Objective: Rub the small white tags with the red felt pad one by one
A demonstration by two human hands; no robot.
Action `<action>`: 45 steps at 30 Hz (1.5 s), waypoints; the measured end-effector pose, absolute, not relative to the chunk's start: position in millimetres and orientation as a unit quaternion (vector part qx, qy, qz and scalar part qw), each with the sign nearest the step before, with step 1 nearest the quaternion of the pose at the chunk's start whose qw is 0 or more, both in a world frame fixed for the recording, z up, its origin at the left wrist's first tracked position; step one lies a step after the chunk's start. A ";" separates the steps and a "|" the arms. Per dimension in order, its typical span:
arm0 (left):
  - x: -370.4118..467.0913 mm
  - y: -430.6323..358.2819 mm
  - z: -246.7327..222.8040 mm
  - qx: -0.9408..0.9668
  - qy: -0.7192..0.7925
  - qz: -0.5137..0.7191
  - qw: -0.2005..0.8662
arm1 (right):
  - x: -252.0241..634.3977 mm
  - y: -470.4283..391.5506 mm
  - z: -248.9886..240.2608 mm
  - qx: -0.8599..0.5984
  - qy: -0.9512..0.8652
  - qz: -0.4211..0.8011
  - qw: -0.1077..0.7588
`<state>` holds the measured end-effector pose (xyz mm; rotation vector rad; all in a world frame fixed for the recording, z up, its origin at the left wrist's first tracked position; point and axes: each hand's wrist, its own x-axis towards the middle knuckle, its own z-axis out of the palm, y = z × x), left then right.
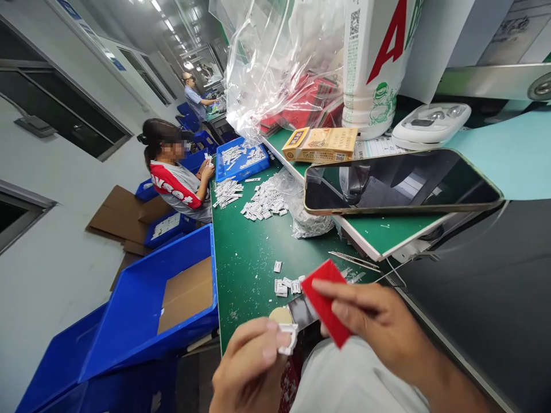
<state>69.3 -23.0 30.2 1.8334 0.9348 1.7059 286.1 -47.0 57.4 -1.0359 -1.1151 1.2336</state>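
My left hand (252, 361), at the bottom centre, pinches a small white plastic part (287, 338) between thumb and fingers. To its right, my right hand (379, 321) grips a flat red rectangular piece (326, 301), its index finger lying along the top face. The two held things are apart. Behind them, several small white parts (282, 287) lie on the green table (241, 264). A dark strip (301, 311) and a round beige piece (280, 315) are partly hidden between my hands.
A blue bin (142, 298) stands left of the table. Farther back are piles of white parts (264, 201), a blue tray (243, 160) and a seated person (176, 172). A phone (400, 183) rests on a raised shelf; a knife (353, 260) lies below it.
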 end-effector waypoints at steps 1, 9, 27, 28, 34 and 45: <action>74.7 -20.7 31.6 0.631 0.337 0.618 0.327 | 286.0 -48.7 59.2 -0.385 -0.503 0.542 0.552; 91.0 -14.4 44.4 0.366 0.261 0.485 0.750 | 295.2 -33.1 64.6 -0.218 -0.516 0.651 0.512; 89.6 -21.7 41.0 0.427 0.230 0.462 0.743 | 288.4 -10.8 53.2 -0.426 -0.463 0.581 0.516; 88.6 -20.8 41.8 0.489 0.244 0.490 0.679 | 288.1 -10.9 52.2 -0.458 -0.444 0.558 0.531; 77.3 -13.1 39.8 0.730 0.281 0.621 0.053 | 286.7 -28.8 51.0 -0.367 -0.355 0.637 0.578; 66.1 -19.4 41.7 0.779 0.284 0.559 0.021 | 310.1 -27.7 60.7 -0.089 -0.635 0.718 0.272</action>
